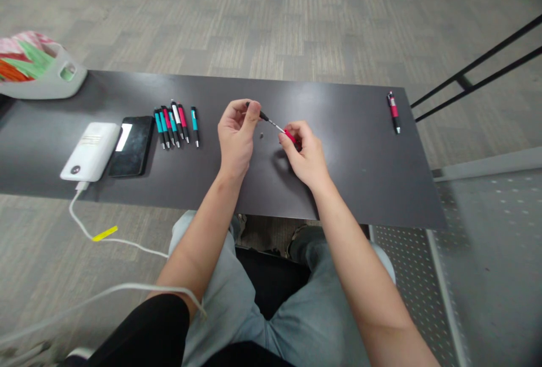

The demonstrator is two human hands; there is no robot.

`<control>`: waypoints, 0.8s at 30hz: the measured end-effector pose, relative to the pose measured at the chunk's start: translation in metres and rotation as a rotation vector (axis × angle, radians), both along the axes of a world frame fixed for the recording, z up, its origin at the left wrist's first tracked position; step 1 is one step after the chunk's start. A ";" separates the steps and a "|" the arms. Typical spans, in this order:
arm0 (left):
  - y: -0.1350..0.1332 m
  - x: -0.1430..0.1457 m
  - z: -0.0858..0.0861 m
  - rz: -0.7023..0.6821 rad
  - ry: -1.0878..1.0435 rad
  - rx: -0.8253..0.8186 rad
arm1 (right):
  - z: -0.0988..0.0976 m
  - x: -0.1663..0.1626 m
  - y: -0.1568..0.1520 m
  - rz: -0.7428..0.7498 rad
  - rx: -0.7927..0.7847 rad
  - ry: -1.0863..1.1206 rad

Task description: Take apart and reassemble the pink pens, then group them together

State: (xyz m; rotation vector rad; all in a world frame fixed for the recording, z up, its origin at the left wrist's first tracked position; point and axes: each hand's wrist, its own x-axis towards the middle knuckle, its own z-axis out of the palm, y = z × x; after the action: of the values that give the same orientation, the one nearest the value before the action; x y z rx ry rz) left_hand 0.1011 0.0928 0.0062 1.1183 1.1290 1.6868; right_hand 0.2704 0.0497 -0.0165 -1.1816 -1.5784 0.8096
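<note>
Over the dark table, my left hand (pixel 236 138) pinches the black grip section (pixel 263 116) of a pen between thumb and fingers. My right hand (pixel 308 155) is closed around the pen's red barrel (pixel 290 136). A thin, light refill (pixel 276 126) bridges the gap between these two parts, so the pen is drawn apart but still in line. The rear of the barrel is hidden by my right fingers. Below the pen, a tiny grey piece (pixel 261 135) lies on the tabletop, too small to name.
Several teal, red and white pens (pixel 173 124) lie left of my hands. Another red pen (pixel 393 113) lies at the right end of the table (pixel 359 186). Farther left are a black phone (pixel 132 147), a white power bank (pixel 90 151) with a cable (pixel 78 212), and a white basket (pixel 70 76).
</note>
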 end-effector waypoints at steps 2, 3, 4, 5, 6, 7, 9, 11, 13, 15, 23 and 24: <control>0.005 -0.008 0.000 0.011 0.014 0.004 | -0.001 0.001 0.001 -0.008 0.003 -0.008; 0.007 -0.012 0.001 0.017 0.026 0.001 | -0.002 0.002 0.001 -0.014 -0.001 -0.007; 0.009 -0.016 0.001 0.023 0.047 -0.004 | -0.002 0.002 0.002 -0.025 -0.007 -0.004; 0.011 -0.020 0.001 0.027 0.077 -0.005 | -0.003 0.003 0.002 -0.038 -0.015 0.002; 0.011 -0.024 0.002 0.028 0.118 -0.002 | -0.003 0.004 0.003 -0.054 -0.025 0.008; 0.012 -0.027 0.002 0.022 0.168 0.008 | -0.003 0.004 0.003 -0.071 -0.037 0.013; 0.009 -0.031 0.002 -0.015 0.297 0.031 | -0.003 0.005 0.003 -0.102 -0.060 0.018; 0.004 -0.032 0.000 -0.084 0.478 0.035 | -0.002 0.004 0.003 -0.121 -0.074 0.023; -0.003 -0.029 -0.003 -0.150 0.698 0.013 | -0.001 0.004 0.003 -0.129 -0.071 0.031; -0.008 -0.024 -0.004 -0.184 0.898 -0.015 | -0.001 0.003 0.003 -0.133 -0.062 0.036; -0.013 -0.022 0.000 -0.226 1.142 -0.095 | 0.000 0.003 0.002 -0.142 -0.021 0.040; -0.013 -0.026 0.000 -0.251 1.145 -0.103 | 0.000 0.003 0.002 -0.144 -0.026 0.038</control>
State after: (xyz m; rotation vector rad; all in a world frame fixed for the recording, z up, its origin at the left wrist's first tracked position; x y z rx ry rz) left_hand 0.0756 0.0794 0.0063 2.1370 1.5932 0.6924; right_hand 0.2738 0.0517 -0.0166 -1.2755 -1.4384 0.7558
